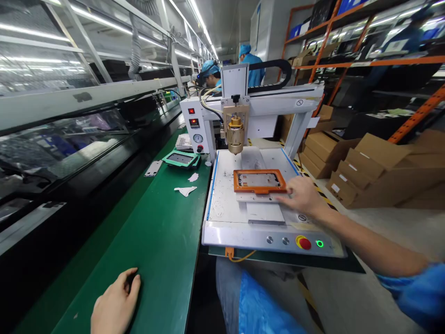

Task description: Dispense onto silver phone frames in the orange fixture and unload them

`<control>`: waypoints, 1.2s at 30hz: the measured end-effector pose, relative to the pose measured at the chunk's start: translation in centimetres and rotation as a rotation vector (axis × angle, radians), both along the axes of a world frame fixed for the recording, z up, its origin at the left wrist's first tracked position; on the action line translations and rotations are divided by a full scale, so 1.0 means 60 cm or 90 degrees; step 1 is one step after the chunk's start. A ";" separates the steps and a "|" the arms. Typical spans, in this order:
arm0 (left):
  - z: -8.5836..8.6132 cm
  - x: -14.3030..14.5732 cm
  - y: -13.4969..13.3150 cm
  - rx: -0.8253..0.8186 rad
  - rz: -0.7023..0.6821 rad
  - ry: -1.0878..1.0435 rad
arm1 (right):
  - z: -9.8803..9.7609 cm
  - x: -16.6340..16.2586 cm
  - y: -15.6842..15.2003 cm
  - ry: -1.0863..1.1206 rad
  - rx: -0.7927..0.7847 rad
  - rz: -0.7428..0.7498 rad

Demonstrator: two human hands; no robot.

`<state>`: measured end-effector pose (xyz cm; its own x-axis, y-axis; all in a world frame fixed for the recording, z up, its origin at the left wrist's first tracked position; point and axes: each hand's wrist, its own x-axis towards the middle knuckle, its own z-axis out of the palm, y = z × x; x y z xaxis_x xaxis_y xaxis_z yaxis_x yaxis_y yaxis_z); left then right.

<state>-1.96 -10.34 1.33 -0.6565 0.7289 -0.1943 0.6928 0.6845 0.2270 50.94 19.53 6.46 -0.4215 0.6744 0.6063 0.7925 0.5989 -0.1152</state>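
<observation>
My right hand [304, 196] is at the right end of an orange frame-shaped fixture [257, 190], its thumb and fingers closed on that edge; the hand is slightly blurred. A flat grey phone-sized panel [259, 180] lies within the fixture, which sits on the white bed of a benchtop dispensing machine [225, 208]. Above and behind the fixture hangs the machine's brass-coloured nozzle head [235, 134], apart from it. My left hand [116, 301] rests on the green bench mat [160, 241], loosely curled and holding nothing, with a gap between thumb and forefinger.
Left of the machine lie a green fixture [181, 159], a phone-sized plate [153, 168] and white scraps [186, 190]. A red stop button [305, 243] is on the front panel. Cardboard boxes [368, 171] stand at right. People in blue [253, 60] are behind the machine.
</observation>
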 end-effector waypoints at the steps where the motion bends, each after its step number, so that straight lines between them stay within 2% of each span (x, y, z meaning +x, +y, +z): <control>1: -0.002 0.000 -0.001 0.007 -0.004 0.003 | 0.004 -0.024 0.000 -0.037 0.000 0.028; 4: -0.006 -0.002 -0.003 0.033 -0.014 0.006 | -0.001 -0.067 -0.006 -0.115 0.030 0.075; 7: -0.006 -0.002 -0.005 0.053 -0.028 0.010 | -0.005 -0.075 -0.011 -0.200 0.107 0.143; 9: -0.005 -0.001 -0.005 0.061 -0.035 0.016 | 0.005 -0.072 -0.005 -0.218 0.147 0.158; 10: -0.004 0.000 -0.005 0.065 -0.037 0.020 | 0.014 -0.069 0.004 -0.202 0.155 0.133; 12: -0.003 0.001 -0.006 0.070 -0.040 0.026 | 0.041 -0.063 0.033 -0.127 0.145 0.025; 15: -0.002 0.001 -0.005 0.072 -0.044 0.027 | 0.087 -0.061 0.084 0.002 0.067 -0.137; 17: -0.002 0.002 -0.004 0.067 -0.042 0.021 | 0.109 -0.066 0.103 0.044 0.007 -0.173; 18: -0.002 0.002 -0.004 0.063 -0.042 0.018 | 0.115 -0.071 0.104 0.044 -0.017 -0.160; 20: 0.000 0.003 -0.004 0.056 -0.047 0.015 | 0.115 -0.079 0.094 -0.002 -0.072 -0.072; 23: 0.002 0.006 -0.006 0.058 -0.059 0.023 | 0.096 -0.087 0.071 -0.141 -0.201 0.067; 26: 0.002 0.007 -0.006 0.059 -0.058 0.033 | 0.073 -0.092 0.071 -0.226 -0.289 0.063; 29: 0.000 0.005 -0.001 0.064 -0.060 0.032 | 0.063 -0.101 0.092 -0.232 -0.303 0.060; 33: -0.007 0.010 -0.012 0.119 -0.069 0.032 | 0.075 -0.092 0.111 -0.249 -0.286 0.082; 36: -0.012 0.026 -0.057 0.198 -0.086 0.008 | 0.098 -0.064 0.111 -0.197 -0.266 0.084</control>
<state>-0.42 -13.73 0.62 -0.5507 0.8327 0.0583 0.7769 0.4858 0.4006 47.11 26.16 12.34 -0.6357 0.7607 0.1314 0.7480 0.6490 -0.1385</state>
